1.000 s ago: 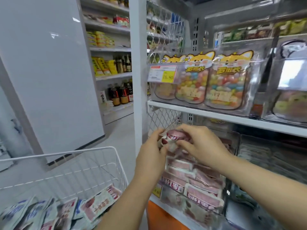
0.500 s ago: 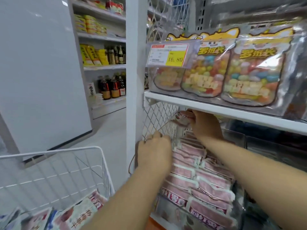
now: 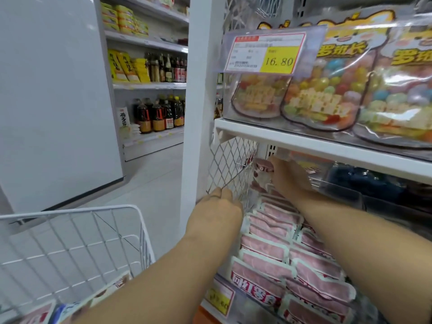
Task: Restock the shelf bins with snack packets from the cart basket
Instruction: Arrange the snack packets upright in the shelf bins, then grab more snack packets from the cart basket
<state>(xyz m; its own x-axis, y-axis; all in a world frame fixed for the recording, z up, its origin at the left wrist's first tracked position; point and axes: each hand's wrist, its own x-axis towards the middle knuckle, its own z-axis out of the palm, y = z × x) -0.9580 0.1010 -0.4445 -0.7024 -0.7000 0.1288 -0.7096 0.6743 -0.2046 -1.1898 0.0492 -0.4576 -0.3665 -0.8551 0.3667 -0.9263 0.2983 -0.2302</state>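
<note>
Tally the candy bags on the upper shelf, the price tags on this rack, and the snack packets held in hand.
Candy bags: 3
Price tags: 2
Snack packet pinched in the right hand: 1
Total: 6

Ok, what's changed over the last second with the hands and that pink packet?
The right hand carried the pink packet from above the front of the bin to its back, under the shelf, keeping its grip. The left hand let go of it and moved to the bin's left edge. The packet rows and cart basket look unchanged.
</note>
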